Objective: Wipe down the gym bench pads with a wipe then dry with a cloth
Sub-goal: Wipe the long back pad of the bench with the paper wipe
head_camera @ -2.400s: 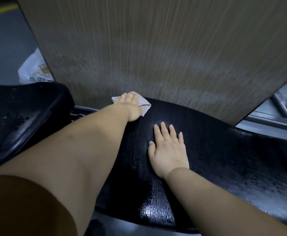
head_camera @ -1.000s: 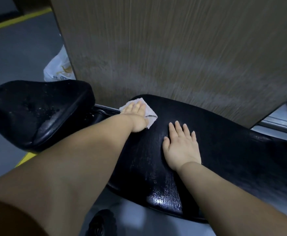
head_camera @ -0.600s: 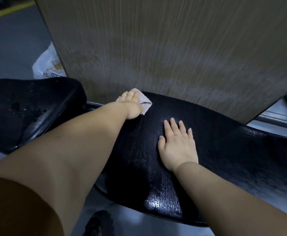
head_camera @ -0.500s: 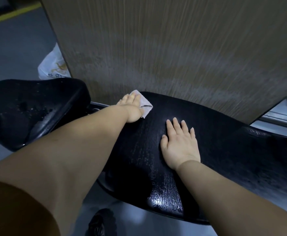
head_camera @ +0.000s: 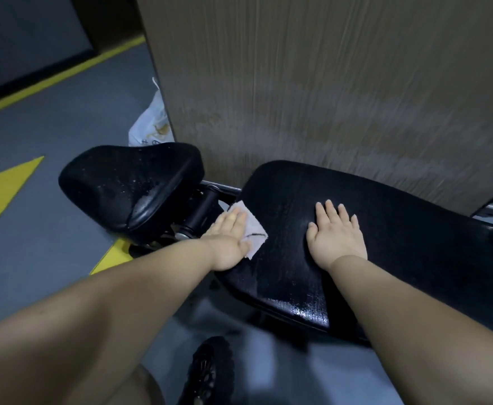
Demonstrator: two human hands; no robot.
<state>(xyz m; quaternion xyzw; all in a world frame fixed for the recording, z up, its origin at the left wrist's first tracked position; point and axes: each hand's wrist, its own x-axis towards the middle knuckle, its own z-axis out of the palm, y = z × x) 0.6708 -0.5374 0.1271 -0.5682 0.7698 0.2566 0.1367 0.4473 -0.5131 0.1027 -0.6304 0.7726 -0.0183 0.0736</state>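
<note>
The long black bench pad point(head_camera: 400, 229) runs from the centre to the right and shines wet near its front edge. My left hand point(head_camera: 227, 238) lies flat with straight fingers on a white wipe point(head_camera: 254, 229), pressing it onto the pad's left edge. My right hand point(head_camera: 336, 232) rests flat and open on the middle of the pad. A smaller black seat pad point(head_camera: 128, 182) sits to the left, speckled with droplets.
A wood-grain panel point(head_camera: 327, 83) stands right behind the bench. A white plastic bag point(head_camera: 152, 124) lies on the grey floor behind the seat pad. Yellow floor markings point(head_camera: 6, 185) show at the left. A black wheel point(head_camera: 207, 372) sits below the pad.
My left hand has drawn the wipe from the pad's far end back toward me along its left edge. My right hand has stayed flat on the pad.
</note>
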